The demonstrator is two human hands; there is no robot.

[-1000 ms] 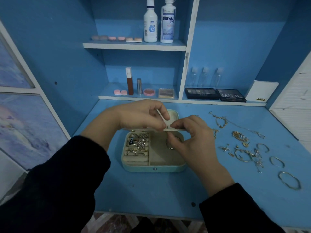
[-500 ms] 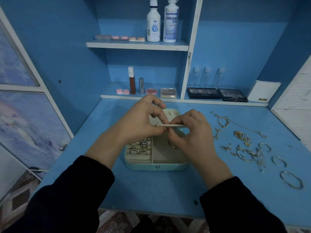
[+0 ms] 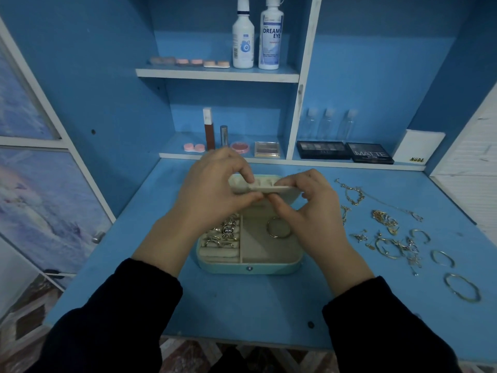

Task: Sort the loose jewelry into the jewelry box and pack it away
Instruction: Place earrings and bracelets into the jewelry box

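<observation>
Beige divider strip (image 3: 271,188): pinched between left hand (image 3: 212,195) and right hand (image 3: 309,214), over open jewelry box (image 3: 228,269), desk (image 3: 242,305) centre. Toward right edge: loose jewelry (image 3: 390,238).

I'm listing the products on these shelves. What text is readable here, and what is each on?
"DREAM EYE": taller white bottle, top shelf.
"MATTE": right black palette.
"NUDE": white box beside that palette.
Too small or blurred: the label on the smaller white bottle, the print on the left black palette, the fine line under "MATTE".
</observation>
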